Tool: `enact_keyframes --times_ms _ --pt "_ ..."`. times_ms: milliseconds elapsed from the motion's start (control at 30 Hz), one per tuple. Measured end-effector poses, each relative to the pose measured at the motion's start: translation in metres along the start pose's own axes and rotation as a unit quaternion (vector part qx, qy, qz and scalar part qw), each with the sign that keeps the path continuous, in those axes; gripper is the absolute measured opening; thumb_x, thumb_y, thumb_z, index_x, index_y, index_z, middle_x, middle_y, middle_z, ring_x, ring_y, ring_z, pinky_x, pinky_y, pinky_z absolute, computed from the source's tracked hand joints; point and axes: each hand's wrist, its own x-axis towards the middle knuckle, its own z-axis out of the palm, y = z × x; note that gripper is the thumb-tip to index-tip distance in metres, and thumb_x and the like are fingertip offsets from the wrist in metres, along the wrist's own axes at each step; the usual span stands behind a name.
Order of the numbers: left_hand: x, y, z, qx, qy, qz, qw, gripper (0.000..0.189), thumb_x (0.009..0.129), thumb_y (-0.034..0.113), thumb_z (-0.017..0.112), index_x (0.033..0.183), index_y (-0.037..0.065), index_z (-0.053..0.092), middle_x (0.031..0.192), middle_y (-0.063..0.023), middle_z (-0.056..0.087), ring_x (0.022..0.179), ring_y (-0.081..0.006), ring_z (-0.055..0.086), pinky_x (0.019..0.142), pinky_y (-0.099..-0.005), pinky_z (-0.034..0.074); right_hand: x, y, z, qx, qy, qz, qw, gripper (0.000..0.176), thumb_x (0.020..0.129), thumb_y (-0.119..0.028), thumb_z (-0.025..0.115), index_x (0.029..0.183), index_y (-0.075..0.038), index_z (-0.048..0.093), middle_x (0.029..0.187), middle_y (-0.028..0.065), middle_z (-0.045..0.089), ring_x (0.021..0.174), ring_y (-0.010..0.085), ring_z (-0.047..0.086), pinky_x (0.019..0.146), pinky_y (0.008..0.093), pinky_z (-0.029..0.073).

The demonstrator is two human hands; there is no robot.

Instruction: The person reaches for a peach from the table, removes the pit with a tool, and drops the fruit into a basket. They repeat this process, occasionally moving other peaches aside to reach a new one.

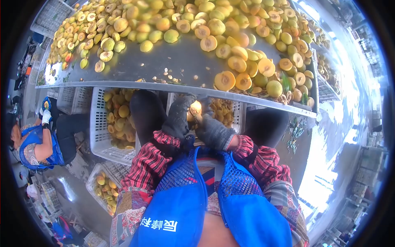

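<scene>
My left hand, in a dark grey glove, is closed around the left side of a yellow peach below the table's near edge. My right hand, gloved too, is closed close against the peach from the right. A small brownish thing shows at its fingers; whether it is a tool or part of the fruit I cannot make out. Under the hands, between my knees, a crate holds cut yellow peach pieces. Halved peaches with brown hollows and whole ones lie heaped on the metal table.
A white crate of peach halves stands left of my leg, another crate lower left. A co-worker in a blue apron sits at the left holding a fruit. Leaves litter the floor at right. Loose pits dot the table.
</scene>
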Motion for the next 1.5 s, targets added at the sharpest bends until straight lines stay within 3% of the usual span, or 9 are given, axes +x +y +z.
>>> enact_keyframes --times_ms 67,200,300,400,467,500,567,867,1500 --pt "0.005 -0.005 -0.002 0.269 -0.032 0.145 0.951 0.033 0.088 0.02 0.04 0.112 -0.002 0.046 0.098 -0.0127 0.055 0.085 -0.0207 0.056 0.074 -0.0326 0.048 -0.002 -0.014 -0.013 0.126 -0.032 0.091 0.987 0.026 0.077 -0.015 0.053 0.098 0.001 0.049 0.078 0.0212 0.053 0.071 0.0364 0.055 0.061 0.0405 0.044" --pt "-0.006 0.004 0.016 0.074 0.003 0.046 0.996 0.031 0.088 0.022 0.04 0.107 -0.001 0.049 0.094 -0.0096 0.056 0.078 -0.018 0.057 0.07 -0.0295 0.049 0.0 0.018 0.016 0.074 0.043 -0.062 0.994 0.025 0.077 -0.018 0.055 0.092 0.001 0.05 0.072 0.0172 0.054 0.067 0.0325 0.055 0.062 0.0383 0.044" --pt "-0.01 0.005 0.013 0.458 0.005 0.204 0.865 0.03 0.088 0.022 0.039 0.103 0.0 0.052 0.091 -0.0068 0.056 0.073 -0.015 0.056 0.067 -0.0268 0.048 0.004 0.022 0.018 -0.131 -0.01 -0.188 0.973 0.024 0.063 -0.016 0.06 0.085 -0.005 0.058 0.06 0.0125 0.05 0.067 0.0291 0.052 0.061 0.0373 0.042" --pt "-0.01 0.002 -0.005 0.541 0.071 0.198 0.814 0.03 0.075 0.013 0.051 0.098 -0.005 0.053 0.087 -0.015 0.06 0.082 -0.0247 0.058 0.075 -0.0328 0.047 0.002 0.012 0.013 0.28 -0.045 0.004 0.959 0.022 0.067 -0.018 0.06 0.084 -0.006 0.056 0.057 0.0072 0.048 0.057 0.0219 0.05 0.05 0.0326 0.042" --pt "-0.009 -0.001 -0.019 0.687 0.052 0.299 0.661 0.031 0.087 0.021 0.038 0.107 0.0 0.05 0.096 -0.0096 0.055 0.081 -0.0138 0.055 0.071 -0.0266 0.047 -0.003 0.0 0.004 0.659 -0.108 0.164 0.726 0.023 0.073 -0.022 0.061 0.087 -0.006 0.054 0.059 0.0027 0.046 0.043 0.0129 0.043 0.036 0.0261 0.035" --pt "-0.006 -0.004 -0.022 0.687 0.052 0.298 0.661 0.031 0.087 0.021 0.038 0.107 0.0 0.05 0.096 -0.0096 0.055 0.081 -0.0138 0.055 0.071 -0.0266 0.047 -0.002 -0.001 0.005 0.659 -0.109 0.164 0.726 0.023 0.073 -0.022 0.061 0.087 -0.006 0.054 0.059 0.0027 0.046 0.043 0.0129 0.043 0.036 0.0261 0.035" --pt "0.003 -0.008 -0.027 0.152 -0.017 0.12 0.981 0.035 0.08 0.02 0.046 0.107 -0.003 0.047 0.102 -0.0157 0.055 0.092 -0.0265 0.055 0.081 -0.0371 0.045 0.0 0.0 0.01 0.723 -0.112 0.136 0.668 0.026 0.076 -0.024 0.061 0.092 -0.005 0.051 0.059 0.0 0.043 0.037 0.0067 0.034 0.029 0.0207 0.026" --pt "0.037 -0.025 -0.039 -0.1 -0.085 0.082 0.988 0.057 0.084 0.046 0.04 0.122 0.003 0.036 0.119 -0.0193 0.042 0.107 -0.0346 0.044 0.087 -0.0489 0.041 0.01 0.014 0.026 0.849 -0.16 0.083 0.498 0.031 0.077 -0.022 0.061 0.095 -0.001 0.047 0.058 0.0014 0.042 0.035 0.0083 0.036 0.026 0.0223 0.027" --pt "0.017 -0.013 0.003 -0.091 -0.032 0.079 0.992 0.049 0.086 0.036 0.043 0.116 -0.003 0.038 0.113 -0.0185 0.046 0.102 -0.0285 0.048 0.089 -0.0468 0.04 0.004 -0.007 0.022 0.64 -0.018 0.157 0.752 0.024 0.079 -0.021 0.057 0.092 -0.002 0.048 0.06 0.0029 0.047 0.04 0.0094 0.042 0.036 0.0215 0.036"
